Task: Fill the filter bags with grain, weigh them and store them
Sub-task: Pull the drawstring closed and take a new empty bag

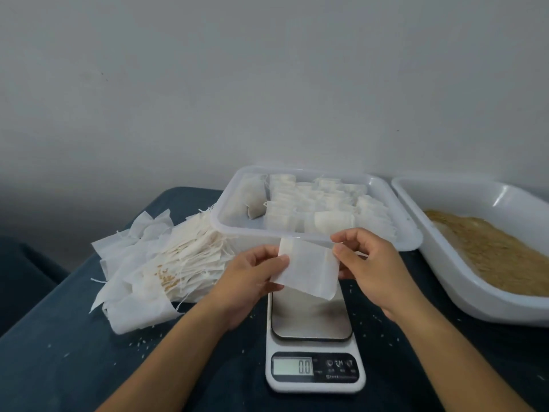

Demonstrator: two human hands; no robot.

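Left of frame: pile of empty filter bags (pixel 166 263), within easy reach. Centre: left hand (pixel 252 275) and right hand (pixel 368 263) each pinch an edge of one empty filter bag (pixel 309 270), held over the kitchen scale (pixel 315 346) reading 0.0, probably opening it for filling. Above: container of filled bags (pixel 315 233). Right: grain tray (pixel 475 298).

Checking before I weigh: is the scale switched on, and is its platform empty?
On and empty: the scale shows 0.0, and the filter bag is held above it by both hands, not resting on it.
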